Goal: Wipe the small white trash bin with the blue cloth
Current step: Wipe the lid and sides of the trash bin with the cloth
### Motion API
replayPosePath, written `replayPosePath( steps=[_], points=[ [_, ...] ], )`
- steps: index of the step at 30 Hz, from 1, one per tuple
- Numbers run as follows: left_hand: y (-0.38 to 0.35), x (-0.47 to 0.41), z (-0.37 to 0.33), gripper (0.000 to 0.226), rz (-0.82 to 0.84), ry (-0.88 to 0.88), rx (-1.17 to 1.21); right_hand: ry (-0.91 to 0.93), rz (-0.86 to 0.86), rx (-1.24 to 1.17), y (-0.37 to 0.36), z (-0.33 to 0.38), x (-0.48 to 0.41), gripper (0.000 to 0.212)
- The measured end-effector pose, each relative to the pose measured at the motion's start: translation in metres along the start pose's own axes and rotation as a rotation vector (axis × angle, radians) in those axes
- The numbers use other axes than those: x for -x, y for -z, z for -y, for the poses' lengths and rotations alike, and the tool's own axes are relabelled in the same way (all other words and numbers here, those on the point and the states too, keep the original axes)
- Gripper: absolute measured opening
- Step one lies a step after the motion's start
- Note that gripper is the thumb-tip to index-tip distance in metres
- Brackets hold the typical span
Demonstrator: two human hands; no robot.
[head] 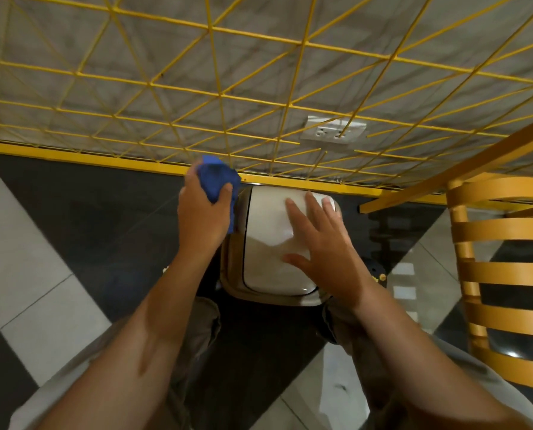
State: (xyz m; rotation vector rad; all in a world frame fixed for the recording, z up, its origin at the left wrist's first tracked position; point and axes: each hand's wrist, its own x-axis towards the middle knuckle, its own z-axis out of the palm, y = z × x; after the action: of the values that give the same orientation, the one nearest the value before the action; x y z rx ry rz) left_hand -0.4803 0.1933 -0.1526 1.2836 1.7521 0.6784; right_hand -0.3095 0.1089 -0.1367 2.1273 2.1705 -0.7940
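Observation:
The small white trash bin (266, 231) stands on the floor between my knees, seen from above, its white swing lid framed by a grey rim. My right hand (322, 243) lies flat on the lid with fingers spread and straight. My left hand (203, 209) grips the bunched blue cloth (217, 178) at the bin's left far corner; part of the cloth hangs down along the bin's left side.
A yellow wire grid fence (259, 88) on a yellow base rail runs just behind the bin, with a wall socket (333, 131) behind it. A yellow slatted chair (501, 259) stands at the right. The floor has black and pale tiles.

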Motion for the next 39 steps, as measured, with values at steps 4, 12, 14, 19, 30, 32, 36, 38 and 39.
replayPosePath(
  steps=[4,12,14,19,30,32,36,38,39],
  points=[
    [-0.016,0.002,0.016,0.044,0.098,0.013,-0.11,-0.031,0.01,0.015,-0.002,0.002,-0.003,0.089],
    [-0.012,0.011,0.044,0.031,0.222,0.253,-0.273,-0.034,-0.019,0.038,-0.003,0.004,-0.004,0.09],
    [-0.012,0.008,0.035,0.03,0.179,0.214,-0.233,-0.037,-0.003,0.041,-0.003,0.004,-0.005,0.091],
    [-0.012,0.009,0.008,0.032,0.061,-0.111,-0.179,-0.046,0.014,0.025,-0.003,0.004,-0.006,0.091],
    [-0.012,0.027,0.011,0.033,0.006,-0.066,-0.253,-0.061,0.006,0.0,-0.003,0.006,-0.006,0.09],
    [-0.015,0.026,0.007,0.036,0.017,-0.22,-0.254,-0.061,0.005,0.006,-0.004,0.005,-0.007,0.089],
    [-0.02,0.031,0.006,0.043,0.001,-0.314,-0.29,-0.059,0.002,0.016,-0.005,0.004,-0.008,0.089],
    [-0.019,0.038,0.01,0.043,-0.027,-0.209,-0.28,-0.059,0.001,0.018,-0.005,0.004,-0.007,0.089],
    [-0.018,0.042,0.013,0.042,-0.022,-0.11,-0.265,-0.059,0.001,0.022,-0.005,0.004,-0.007,0.09]
  ],
)
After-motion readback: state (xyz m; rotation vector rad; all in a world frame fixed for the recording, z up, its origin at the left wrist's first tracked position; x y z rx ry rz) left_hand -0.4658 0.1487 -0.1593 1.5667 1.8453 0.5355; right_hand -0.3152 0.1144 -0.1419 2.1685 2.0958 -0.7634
